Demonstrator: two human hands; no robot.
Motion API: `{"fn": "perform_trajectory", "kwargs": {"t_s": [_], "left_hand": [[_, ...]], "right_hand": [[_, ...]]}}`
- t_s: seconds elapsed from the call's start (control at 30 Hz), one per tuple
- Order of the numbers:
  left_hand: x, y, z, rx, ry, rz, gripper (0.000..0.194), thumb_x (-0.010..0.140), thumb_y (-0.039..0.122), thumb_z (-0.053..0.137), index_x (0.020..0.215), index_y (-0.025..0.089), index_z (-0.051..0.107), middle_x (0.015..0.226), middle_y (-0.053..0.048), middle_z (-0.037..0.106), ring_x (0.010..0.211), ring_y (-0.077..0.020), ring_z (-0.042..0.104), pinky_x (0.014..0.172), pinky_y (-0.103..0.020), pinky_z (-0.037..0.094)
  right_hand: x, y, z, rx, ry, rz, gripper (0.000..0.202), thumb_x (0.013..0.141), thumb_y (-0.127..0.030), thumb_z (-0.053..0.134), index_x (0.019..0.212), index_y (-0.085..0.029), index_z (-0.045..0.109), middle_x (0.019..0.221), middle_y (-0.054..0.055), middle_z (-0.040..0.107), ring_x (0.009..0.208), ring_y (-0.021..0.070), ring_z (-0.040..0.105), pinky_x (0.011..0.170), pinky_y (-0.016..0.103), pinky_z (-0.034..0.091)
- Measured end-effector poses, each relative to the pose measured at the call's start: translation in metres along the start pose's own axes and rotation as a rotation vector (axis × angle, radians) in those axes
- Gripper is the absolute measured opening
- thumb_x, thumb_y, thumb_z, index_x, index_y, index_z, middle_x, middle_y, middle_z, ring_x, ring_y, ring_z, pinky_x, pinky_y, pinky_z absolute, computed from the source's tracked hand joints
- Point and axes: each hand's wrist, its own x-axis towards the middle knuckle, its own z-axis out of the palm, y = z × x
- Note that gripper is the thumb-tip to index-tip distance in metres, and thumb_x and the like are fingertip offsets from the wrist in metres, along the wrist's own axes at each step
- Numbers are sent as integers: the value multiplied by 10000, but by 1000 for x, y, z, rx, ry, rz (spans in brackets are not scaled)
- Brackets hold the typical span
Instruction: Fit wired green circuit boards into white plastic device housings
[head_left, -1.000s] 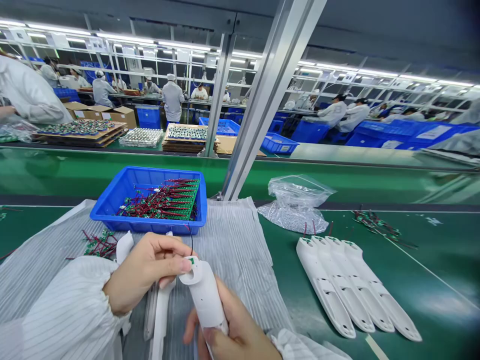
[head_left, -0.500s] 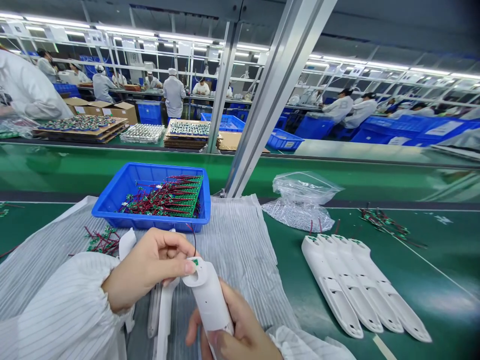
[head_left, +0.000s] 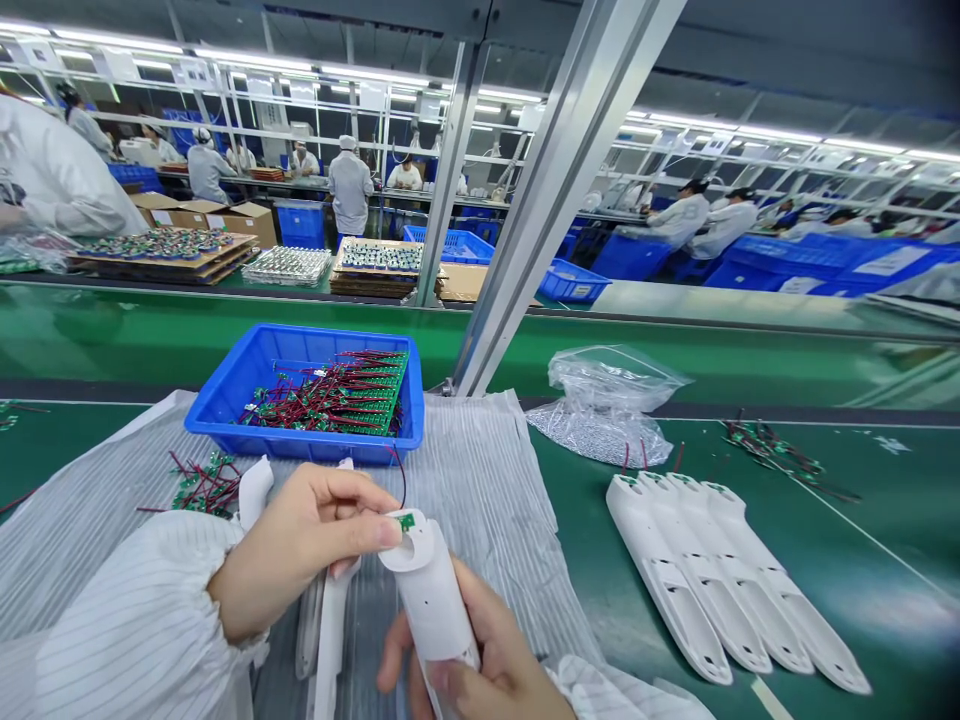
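Note:
My right hand (head_left: 487,650) is wrapped round a white plastic housing (head_left: 435,610), its hollow end tilted up toward the middle. At that end, my left hand (head_left: 322,535) pinches a small green circuit board (head_left: 406,522) between thumb and forefinger, against the housing's rim. A thin dark red wire (head_left: 403,475) curves up from the board. Under my left hand, more white plastic parts (head_left: 326,640) lie on the striped foam sheet (head_left: 480,480), partly hidden. To their left sits a small heap of wired boards (head_left: 206,487).
A blue bin (head_left: 300,440) holds many wired boards. Several white housings (head_left: 720,570) lie side by side at right, behind them a clear bag of small parts (head_left: 600,430) and loose wired boards (head_left: 780,455). A metal post (head_left: 555,200) rises behind the sheet; co-workers sit beyond.
Both hands, with the housing and board, have shifted slightly right. More of the green board shows at the housing's end, and the wire leans differently.

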Motion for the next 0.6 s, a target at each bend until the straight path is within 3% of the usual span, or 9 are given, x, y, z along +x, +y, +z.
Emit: {"fn": "perform_trajectory", "kwargs": {"t_s": [0.13,0.23,0.37,0.5,0.6], "left_hand": [[-2,-3,1,-112,-44,52,107,609,258,660,659,164,667,575,27,476,397,-10,304,360,-162,178],[-3,-4,2,-87,3,104,46,610,219,656,623,177,669,551,28,491,406,-17,325,360,-149,217],[-5,-1,2,178,126,278,63,630,183,641,624,214,696,568,6,580,516,-78,465,445,-166,363],[-9,2,2,486,205,443,133,666,173,619,723,258,705,482,34,561,463,-75,460,437,-166,376],[-11,2,4,624,251,510,154,695,174,592,744,273,700,547,32,613,507,-85,516,480,-166,417]], "right_hand": [[-2,2,-2,1,-20,13,573,626,-218,483,1172,-159,318,719,40,605,426,54,452,405,172,341],[1,-2,1,7,-1,49,600,618,-228,476,1184,-153,292,703,33,598,416,54,448,404,176,342],[5,-7,5,-13,-2,83,617,586,-263,475,1166,-139,306,660,21,584,377,54,436,358,158,309],[5,-7,5,-36,15,75,597,583,-252,465,1158,-153,340,675,22,587,373,50,436,352,160,315],[6,-8,6,-25,28,69,597,573,-234,455,1157,-163,351,668,9,582,359,45,432,344,157,324]]}}
